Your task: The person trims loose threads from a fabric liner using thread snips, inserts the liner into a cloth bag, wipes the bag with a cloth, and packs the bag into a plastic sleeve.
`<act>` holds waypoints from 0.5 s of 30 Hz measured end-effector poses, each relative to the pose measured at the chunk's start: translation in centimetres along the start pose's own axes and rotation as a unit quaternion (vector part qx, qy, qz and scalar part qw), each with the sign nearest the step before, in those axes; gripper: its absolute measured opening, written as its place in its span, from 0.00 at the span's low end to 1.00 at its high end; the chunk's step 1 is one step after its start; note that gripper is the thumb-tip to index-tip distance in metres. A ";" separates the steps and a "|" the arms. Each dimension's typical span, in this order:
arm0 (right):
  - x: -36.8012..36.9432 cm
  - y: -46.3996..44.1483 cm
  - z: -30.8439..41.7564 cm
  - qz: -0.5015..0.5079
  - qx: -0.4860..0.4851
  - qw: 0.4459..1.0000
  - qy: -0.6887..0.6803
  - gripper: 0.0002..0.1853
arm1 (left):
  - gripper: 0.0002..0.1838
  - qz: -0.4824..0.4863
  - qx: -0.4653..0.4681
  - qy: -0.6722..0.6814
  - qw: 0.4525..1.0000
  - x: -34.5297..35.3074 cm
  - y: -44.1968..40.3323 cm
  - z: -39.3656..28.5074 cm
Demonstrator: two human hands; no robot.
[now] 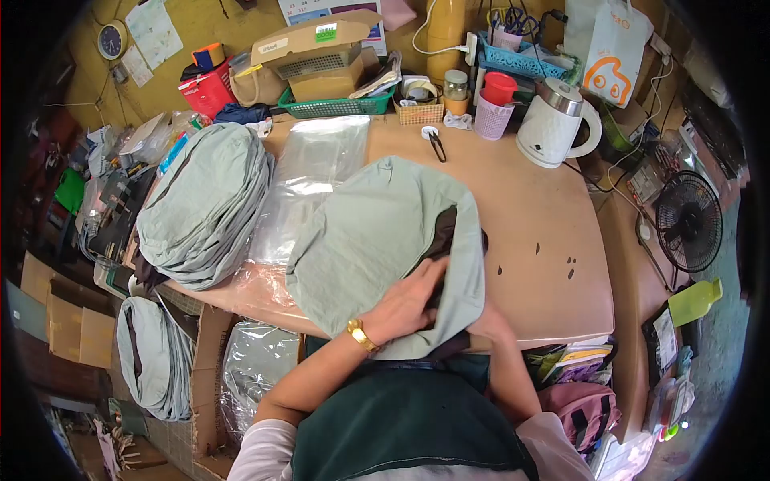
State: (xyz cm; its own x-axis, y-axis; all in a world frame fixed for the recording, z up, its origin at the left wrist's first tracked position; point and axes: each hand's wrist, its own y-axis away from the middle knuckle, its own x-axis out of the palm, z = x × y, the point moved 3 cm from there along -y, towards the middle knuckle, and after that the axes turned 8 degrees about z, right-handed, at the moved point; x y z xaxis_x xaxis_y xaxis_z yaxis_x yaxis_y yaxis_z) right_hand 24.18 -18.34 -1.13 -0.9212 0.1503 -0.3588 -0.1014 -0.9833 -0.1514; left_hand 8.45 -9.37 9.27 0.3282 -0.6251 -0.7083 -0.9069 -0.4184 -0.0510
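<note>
A grey-green fabric cover [361, 232] with a dark lining lies at the front of the table, its opening turned toward the right. My left hand [411, 301], wearing a gold watch on the wrist, is at that opening and holds its near edge; the thumb is hidden. My right hand [488, 322] grips the cover's raised right side from behind, with most of its fingers out of sight behind the cloth. To the left stands a thick stack of similar grey-green covers [204, 204].
Clear plastic bags [317, 160] lie behind the cover. Small black snips [435, 146], a white kettle [553, 128], a lilac cup [492, 119] and a green tray [337, 106] are toward the back. Another cover stack [152, 361] sits lower left, beside a cardboard box [210, 385].
</note>
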 end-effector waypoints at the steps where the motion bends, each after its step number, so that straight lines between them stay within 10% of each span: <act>1: -1.3 -0.8 2.6 0.127 -0.036 0.963 0.234 0.19 | 0.37 -0.004 -0.002 -0.001 1.000 0.2 0.3 0.8; 4: -6.0 -1.5 12.9 0.184 0.195 0.951 0.155 0.22 | 0.21 0.022 -0.007 -0.067 0.997 0.8 0.9 2.9; 5: -4.8 -2.0 13.1 0.194 0.189 0.950 0.157 0.22 | 0.21 0.014 -0.016 -0.066 0.998 1.3 0.8 2.6; 7: -1.8 -3.4 14.6 0.074 -0.066 0.946 -0.310 0.28 | 0.18 0.047 0.016 -0.130 0.990 2.5 0.5 1.6; 10: 1.2 -5.8 11.8 0.061 -0.112 0.988 0.087 0.35 | 0.11 0.037 -0.001 -0.142 0.989 -0.2 1.2 1.9; 15: -0.8 -3.1 8.7 -0.014 0.035 0.992 0.119 0.52 | 0.18 -0.295 -0.060 0.220 0.928 -11.3 4.4 4.5</act>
State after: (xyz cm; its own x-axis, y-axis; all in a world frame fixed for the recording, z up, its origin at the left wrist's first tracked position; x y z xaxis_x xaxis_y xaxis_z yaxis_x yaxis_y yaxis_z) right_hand 21.93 -16.27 7.66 -0.8033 0.1890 -0.5647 -0.1585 -0.9819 -0.1032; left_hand -0.42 -1.16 13.89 0.8577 -0.4627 -0.2240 -0.5088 -0.8265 -0.2410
